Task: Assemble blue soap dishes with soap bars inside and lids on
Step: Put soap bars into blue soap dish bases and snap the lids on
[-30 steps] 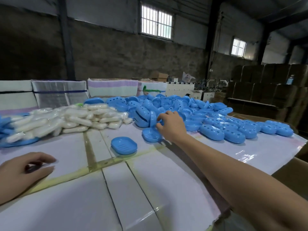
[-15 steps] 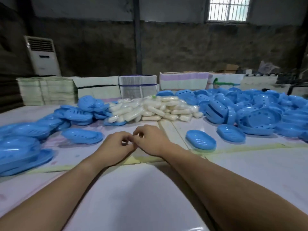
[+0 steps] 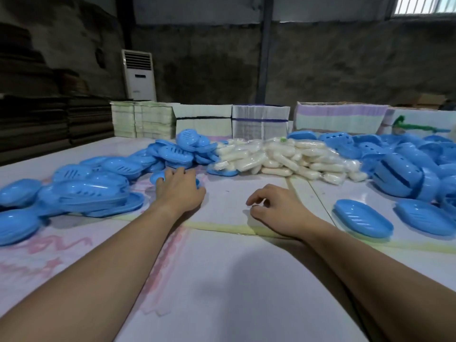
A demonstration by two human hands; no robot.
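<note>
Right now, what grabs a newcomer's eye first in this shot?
The heap of white plastic-wrapped soap bars at the table's far centre, flanked left and right by piles of glossy blue plastic soap dish parts. Next, the left hand reaching onto a blue piece at the left pile's edge, while the right hand rests loosely curled and empty on the white tabletop. A white floor-standing air conditioner stands against the back wall.

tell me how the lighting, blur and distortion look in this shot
Head view: soft daylight from a bright window, dim walls behind; wide-angle bending stretches both forearms and the table edges; a faint shadow sits under the right hand; the left hand and blue dishes look slightly soft.
</note>
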